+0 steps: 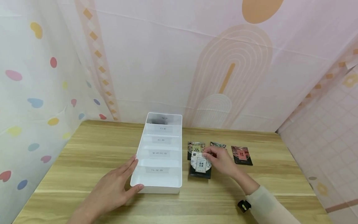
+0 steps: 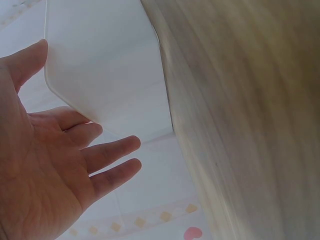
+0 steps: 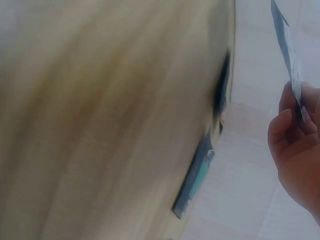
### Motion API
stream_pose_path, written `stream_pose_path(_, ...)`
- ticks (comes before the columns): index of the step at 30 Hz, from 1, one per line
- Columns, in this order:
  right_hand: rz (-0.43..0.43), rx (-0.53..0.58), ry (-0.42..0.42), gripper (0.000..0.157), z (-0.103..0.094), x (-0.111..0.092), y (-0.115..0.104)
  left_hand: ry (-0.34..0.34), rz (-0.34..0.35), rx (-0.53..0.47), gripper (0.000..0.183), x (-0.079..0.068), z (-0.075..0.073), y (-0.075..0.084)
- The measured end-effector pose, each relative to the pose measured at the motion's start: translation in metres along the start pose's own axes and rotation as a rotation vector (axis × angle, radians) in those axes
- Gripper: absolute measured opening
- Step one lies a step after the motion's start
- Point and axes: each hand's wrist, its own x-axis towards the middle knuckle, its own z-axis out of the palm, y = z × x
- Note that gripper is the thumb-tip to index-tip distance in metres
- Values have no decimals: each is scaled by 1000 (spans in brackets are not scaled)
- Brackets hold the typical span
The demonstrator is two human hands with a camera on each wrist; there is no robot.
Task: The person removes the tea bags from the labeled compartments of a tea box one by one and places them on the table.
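Note:
My right hand (image 1: 222, 160) pinches a white-and-black tea sachet (image 1: 200, 165) by its upper right edge, between thumb and fingers. In the right wrist view this sachet (image 3: 287, 50) shows edge-on, lifted above the wooden table. A long white divided box (image 1: 156, 189) stands left of it, with a paper label in each compartment. My left hand (image 1: 112, 186) rests at the box's near left corner, thumb on the front rim and fingers along the left side. The left wrist view shows the fingers of this hand (image 2: 45, 170) spread, with the thumb against the box wall (image 2: 105, 65).
Behind the held sachet lies a yellow-labelled tea sachet (image 1: 193, 145), partly covered. A green one (image 1: 218, 144) lies partly behind my right hand, and a red one (image 1: 242, 155) farther right. Something dark (image 1: 158, 122) sits in the box's far compartment. Patterned cloth (image 1: 156, 77) hangs behind the table.

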Motion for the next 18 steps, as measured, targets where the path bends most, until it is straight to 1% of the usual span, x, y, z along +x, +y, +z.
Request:
stream_pose_path(4,32,6,-50,7,6,-3,3,-2,-1,1,84,0,-1,1)
stream_pose_path(8,37,-7,-100,7,11,-7,5,-5,-3,0,84,0,-1,1)
stream_pose_path(13,50,-25,-130,7,16,-8,7,-4,-2,-1,84,-1,-2,1)
stream_pose_path(18,83,-40,-163,7,20,-8,9,2,2,3,84,0,-2,1)
